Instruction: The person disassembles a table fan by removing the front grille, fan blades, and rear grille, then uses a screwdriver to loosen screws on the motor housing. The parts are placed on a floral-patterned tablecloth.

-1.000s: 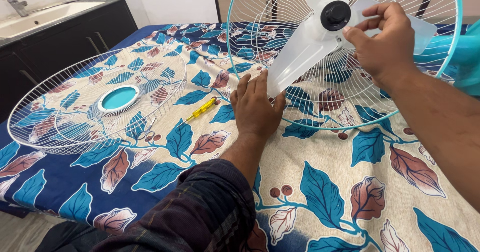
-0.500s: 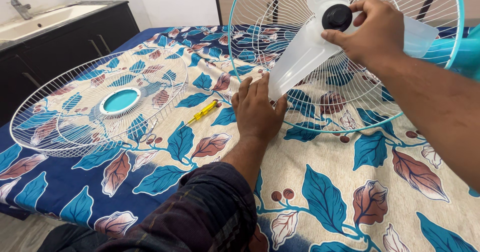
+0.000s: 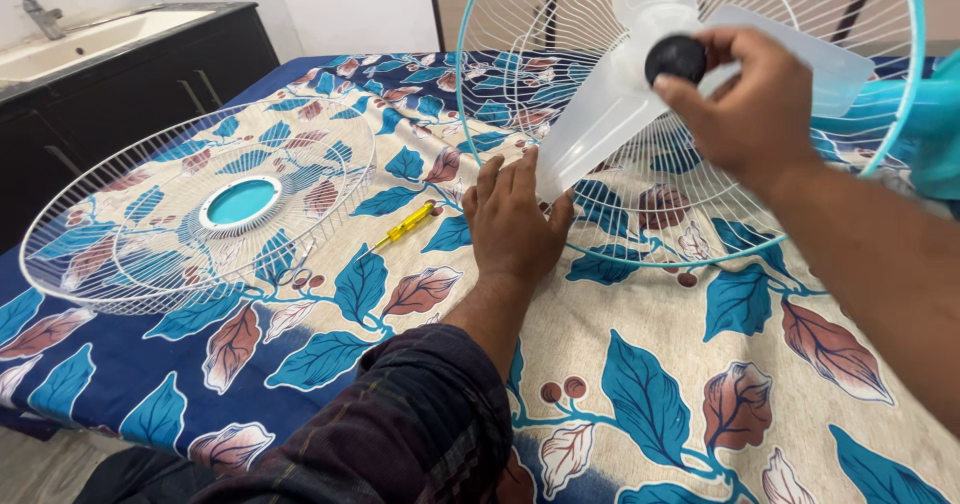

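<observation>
Right at the top of the view, the right hand closes its fingertips around the black round cap at the hub of the translucent white fan blade. This blade sits inside the rear fan guard, a white wire cage with a teal rim that stands tilted on the bed. The left hand lies flat and open on the leaf-patterned bedsheet, its fingertips touching the tip of one blade (this tip nearly meets the lower rim of the guard).

Between the two hands the wire spokes leave only little free room. To the left, well apart from the blade, the front fan guard with a teal centre disc lies flat, close to the edge of the bed. A yellow screwdriver lies between this guard and the left hand, just beside the hand. Beyond the bed stands a dark cabinet with a white sink.
</observation>
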